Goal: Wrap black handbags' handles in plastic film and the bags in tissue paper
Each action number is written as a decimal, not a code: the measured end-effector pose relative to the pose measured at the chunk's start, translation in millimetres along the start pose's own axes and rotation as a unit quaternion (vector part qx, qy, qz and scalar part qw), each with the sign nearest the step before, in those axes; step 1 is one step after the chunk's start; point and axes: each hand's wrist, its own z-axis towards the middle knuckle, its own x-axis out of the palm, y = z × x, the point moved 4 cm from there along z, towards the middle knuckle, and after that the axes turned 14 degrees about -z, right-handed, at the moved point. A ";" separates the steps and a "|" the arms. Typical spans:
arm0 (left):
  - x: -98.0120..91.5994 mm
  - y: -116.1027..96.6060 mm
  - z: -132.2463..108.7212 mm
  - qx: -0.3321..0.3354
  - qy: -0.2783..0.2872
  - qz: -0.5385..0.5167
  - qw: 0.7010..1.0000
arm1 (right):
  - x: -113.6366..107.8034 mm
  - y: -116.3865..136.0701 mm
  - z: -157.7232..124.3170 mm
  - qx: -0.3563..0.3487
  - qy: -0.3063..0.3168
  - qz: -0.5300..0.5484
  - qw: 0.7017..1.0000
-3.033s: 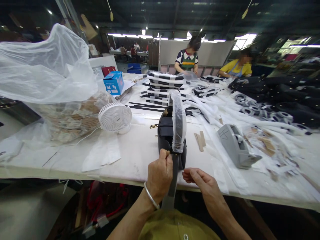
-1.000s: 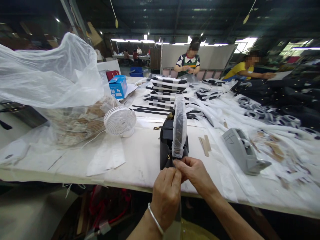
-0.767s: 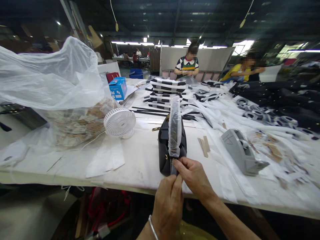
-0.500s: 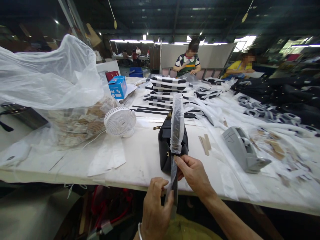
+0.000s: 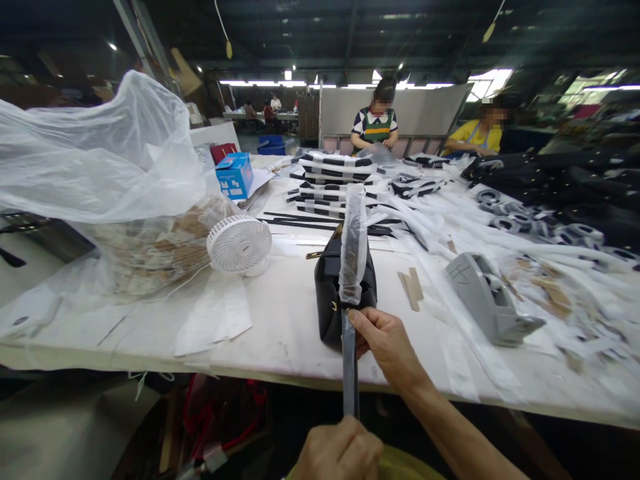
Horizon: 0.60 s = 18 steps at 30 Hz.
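Observation:
A black handbag stands upright on the white table, close to its front edge. Over its top rises a strap wrapped in translucent white film. The strap's lower part, a dark band in clear film, runs down past the table edge toward me. My right hand pinches this band against the bag's near end, thumb on top. At the bottom of the view my left hand is closed in a fist around the band's lower end, drawing it straight. Its fingertips are hidden.
A small white fan and a large plastic bag of paper pieces stand left. A grey tape dispenser stands right, near cardboard strips. Wrapped straps are stacked behind. Two people work across the table.
My left hand has moved down toward me along the band and closed on its lower end, and the band is now straight. My right hand stays in place at the bag.

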 end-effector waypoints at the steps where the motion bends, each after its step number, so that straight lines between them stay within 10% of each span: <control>1: -10.9 3.1 1.5 -0.047 -0.046 -0.030 0.997 | 0.2 0.0 -0.1 -0.001 0.002 -0.002 1.000; 4: -36.9 27.2 7.6 -0.302 -0.191 -0.157 0.921 | 1.3 1.1 -0.9 -0.014 0.005 -0.016 1.000; 6: -29.6 41.3 16.6 -0.433 -0.178 -0.327 0.821 | 1.8 3.1 -2.0 -0.029 0.004 -0.038 0.999; 11: 15.7 48.1 40.8 -0.529 -0.120 -0.640 0.544 | 0.9 6.7 -4.4 -0.054 0.007 -0.073 0.996; 14: 26.7 53.2 43.2 -0.535 -0.145 -0.623 0.552 | -1.9 7.5 -3.9 -0.074 -0.021 -0.104 0.992; 18: 24.9 64.3 41.9 -0.507 -0.154 -0.499 0.686 | -3.3 6.9 -2.5 -0.089 -0.027 -0.124 0.988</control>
